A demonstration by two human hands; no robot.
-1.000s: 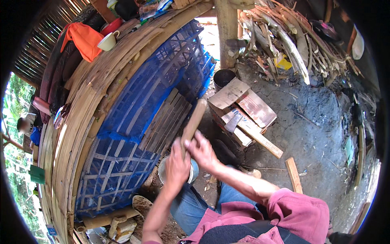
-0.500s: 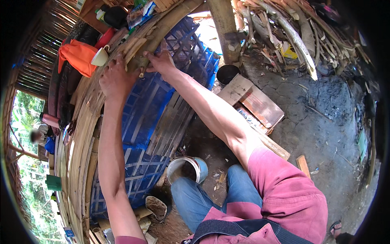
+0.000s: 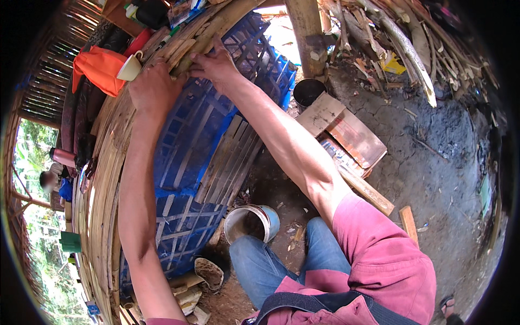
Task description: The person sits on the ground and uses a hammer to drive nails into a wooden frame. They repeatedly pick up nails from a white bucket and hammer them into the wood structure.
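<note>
Both my arms reach up to the curved edge of a bamboo slat platform (image 3: 103, 179). My left hand (image 3: 153, 88) lies over the slats with its fingers curled around the edge. Just to its right, my right hand (image 3: 215, 64) grips one bamboo slat (image 3: 190, 54) with the fingertips. Under the platform leans a blue plastic lattice crate (image 3: 189, 141), with a bundle of grey flat strips (image 3: 230, 157) resting against it. A white cup (image 3: 130, 67) sits on the slats close to my left hand.
An open metal tin (image 3: 250, 222) stands on the dirt floor by my knee. Flat boxes and wooden boards (image 3: 346, 135) lie to the right, near a dark pot (image 3: 307, 92) and a post (image 3: 304, 27). Orange cloth (image 3: 100, 67) lies on the platform. Firewood (image 3: 401, 38) is piled at the back.
One second ago both hands were low, holding a wooden stick above the tin. They rose to the platform edge and now rest on the slats there.
</note>
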